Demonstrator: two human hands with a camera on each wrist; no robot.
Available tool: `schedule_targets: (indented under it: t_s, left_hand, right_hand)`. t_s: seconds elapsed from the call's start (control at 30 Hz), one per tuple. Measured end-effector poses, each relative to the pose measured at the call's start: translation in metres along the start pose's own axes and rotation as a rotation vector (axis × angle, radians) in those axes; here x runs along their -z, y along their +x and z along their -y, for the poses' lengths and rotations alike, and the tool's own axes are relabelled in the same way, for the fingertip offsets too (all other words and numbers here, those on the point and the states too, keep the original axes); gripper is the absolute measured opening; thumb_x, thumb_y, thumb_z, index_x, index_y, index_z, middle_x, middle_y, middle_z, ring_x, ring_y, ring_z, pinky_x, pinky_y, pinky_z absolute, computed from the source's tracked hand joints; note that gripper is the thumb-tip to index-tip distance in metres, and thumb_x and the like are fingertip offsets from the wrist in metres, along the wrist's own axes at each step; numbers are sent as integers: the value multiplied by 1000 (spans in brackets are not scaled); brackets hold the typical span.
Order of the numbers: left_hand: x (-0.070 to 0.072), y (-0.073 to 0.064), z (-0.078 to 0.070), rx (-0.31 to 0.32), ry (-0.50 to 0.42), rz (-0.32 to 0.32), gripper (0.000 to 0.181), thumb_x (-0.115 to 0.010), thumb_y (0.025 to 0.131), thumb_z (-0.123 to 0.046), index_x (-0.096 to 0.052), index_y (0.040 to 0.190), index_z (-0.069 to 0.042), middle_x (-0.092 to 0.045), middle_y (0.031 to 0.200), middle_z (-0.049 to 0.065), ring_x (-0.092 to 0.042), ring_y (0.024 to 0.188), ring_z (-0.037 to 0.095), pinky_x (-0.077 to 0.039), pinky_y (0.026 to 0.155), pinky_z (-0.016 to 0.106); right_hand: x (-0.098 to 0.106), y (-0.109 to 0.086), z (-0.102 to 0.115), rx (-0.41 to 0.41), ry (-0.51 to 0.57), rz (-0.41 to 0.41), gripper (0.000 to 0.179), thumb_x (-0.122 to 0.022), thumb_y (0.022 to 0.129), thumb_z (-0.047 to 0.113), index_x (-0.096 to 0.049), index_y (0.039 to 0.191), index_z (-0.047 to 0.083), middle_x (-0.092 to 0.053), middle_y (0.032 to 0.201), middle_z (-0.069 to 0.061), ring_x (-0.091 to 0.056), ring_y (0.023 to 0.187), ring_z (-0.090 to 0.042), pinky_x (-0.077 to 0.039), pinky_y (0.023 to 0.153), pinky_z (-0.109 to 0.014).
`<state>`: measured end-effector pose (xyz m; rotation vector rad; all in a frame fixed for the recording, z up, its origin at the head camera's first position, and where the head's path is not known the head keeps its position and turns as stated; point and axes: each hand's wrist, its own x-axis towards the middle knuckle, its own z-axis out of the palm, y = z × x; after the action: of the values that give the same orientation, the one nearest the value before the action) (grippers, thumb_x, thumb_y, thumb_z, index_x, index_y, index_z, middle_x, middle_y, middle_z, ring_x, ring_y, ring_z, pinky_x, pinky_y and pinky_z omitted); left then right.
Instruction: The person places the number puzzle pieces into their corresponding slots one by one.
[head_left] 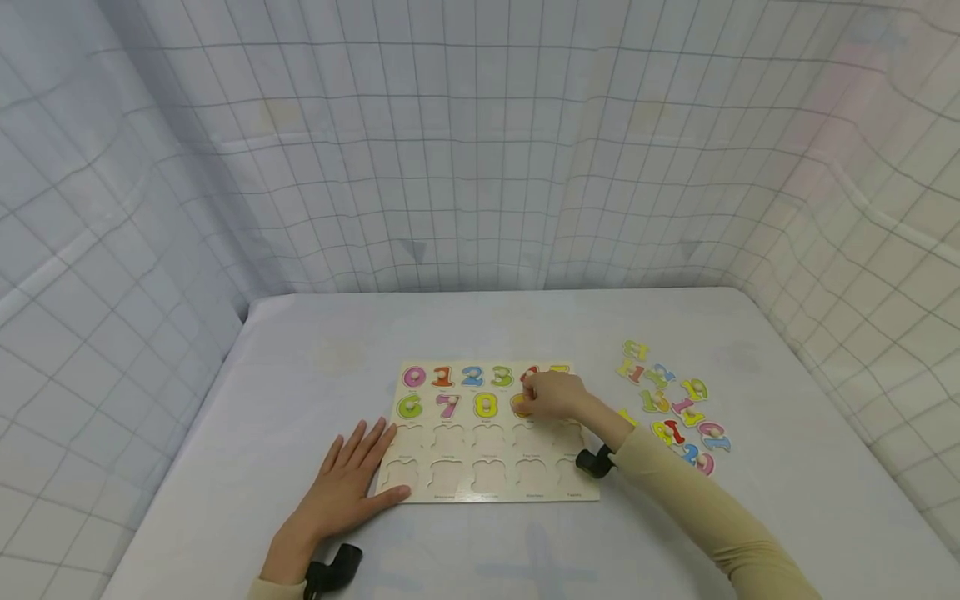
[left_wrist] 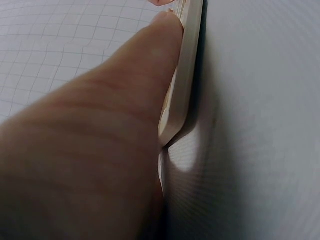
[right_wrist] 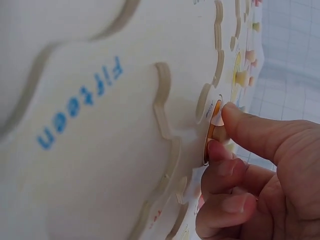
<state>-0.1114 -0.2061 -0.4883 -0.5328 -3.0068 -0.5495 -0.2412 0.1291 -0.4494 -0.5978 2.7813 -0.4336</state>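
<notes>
A number puzzle board point(head_left: 510, 497) lies flat on the table. My right hand point(head_left: 555, 395) reaches over its second row, and in the right wrist view its thumb and fingers pinch the knob of the orange number 9 piece point(right_wrist: 212, 127) at the slot labelled "Nine". Knobbed pieces 0 point(head_left: 414, 377) to 3 fill the top row, with 4 and 5 partly behind the right hand; 6, 7 and 8 point(head_left: 485, 406) sit beside the 9. My left hand point(head_left: 341, 487) rests with fingers spread at the board's left edge, its thumb on the lower left corner.
Several loose double-digit number pieces point(head_left: 686, 410) lie scattered right of the board, some next to the right forearm. The two lower rows of the board show bare cutouts point(head_left: 489, 477). White grid-patterned curtains point(head_left: 495, 167) surround the table point(head_left: 315, 358) on the back and sides.
</notes>
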Motion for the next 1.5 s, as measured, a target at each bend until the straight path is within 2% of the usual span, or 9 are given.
schedule_targets:
  t_s: [0.1, 0.33, 0.53, 0.57, 0.7, 0.83, 1.07, 1.3, 1.5]
  left_hand:
    - [0, 0, 1, 22, 15, 30, 93, -53, 82, -69, -25, 152, -15, -20, 156, 7, -8, 143, 30, -2, 111, 50]
    - [1, 1, 1, 22, 8, 44, 93, -54, 82, -68, -25, 152, -13, -20, 156, 8, -9, 142, 30, -2, 111, 51]
    - [3, 1, 0, 20, 14, 45, 93, -54, 82, -68, -25, 152, -13, -20, 156, 8, -9, 142, 31, -3, 111, 51]
    - [3, 1, 0, 19, 15, 45, 93, -54, 82, -68, -25, 152, -13, -20, 156, 8, -9, 142, 31, -2, 111, 51]
    - [2, 2, 0, 20, 15, 49, 93, -54, 82, -68, -25, 152, -14, -19, 156, 8, -8, 142, 31, -2, 111, 51]
    - [3, 2, 0, 18, 12, 49, 93, -54, 82, -68, -25, 152, -14, -19, 156, 8, -8, 142, 31, -2, 111, 51]
    - [2, 1, 2, 16, 20, 41, 93, -54, 82, -69, -25, 152, -14, -20, 156, 8, -8, 142, 31, -2, 111, 51]
    - [5, 0, 0, 11, 14, 28, 92, -55, 82, -68, -27, 151, -13, -22, 155, 9, -9, 142, 31, -3, 111, 52]
    - [4, 2, -1, 7, 10, 34, 92, -54, 82, -68, -27, 151, -14, -21, 155, 9, -9, 142, 31, -3, 111, 52]
  right_hand:
    - [1, -2, 1, -5, 16, -12, 37, -67, 87, 43, -52, 65, 17, -42, 55, 7, -38, 49, -8, -26, 46, -24]
    - [2, -12, -10, -16, 70, -42, 39, -63, 88, 48, -55, 65, 18, -43, 54, 8, -40, 49, -8, -27, 45, -23]
    - [24, -33, -41, -22, 117, -53, 36, -59, 90, 50, -60, 75, 17, -50, 60, 4, -45, 52, -12, -34, 47, -28]
    - [27, -36, -47, -23, 120, -60, 37, -58, 90, 51, -60, 76, 17, -50, 62, 4, -45, 54, -12, -42, 54, -33]
    - [42, -52, -74, -68, 135, -77, 40, -55, 91, 53, -63, 84, 14, -54, 70, 2, -47, 60, -14, -45, 60, -40]
    - [56, -70, -92, -124, 141, -78, 47, -52, 91, 56, -63, 90, 10, -52, 70, 1, -47, 60, -16, -38, 53, -31]
    - [73, -101, -111, -165, 200, -96, 49, -52, 93, 54, -64, 99, 6, -57, 74, -6, -51, 59, -18, -39, 50, -31]
    - [77, -127, -139, -171, 197, -104, 42, -56, 93, 47, -63, 90, 6, -53, 71, -2, -46, 63, -17, -36, 52, -30]
    - [78, -145, -160, -226, 217, -104, 41, -56, 93, 46, -61, 87, 6, -46, 69, -1, -42, 63, -18, -34, 52, -30]
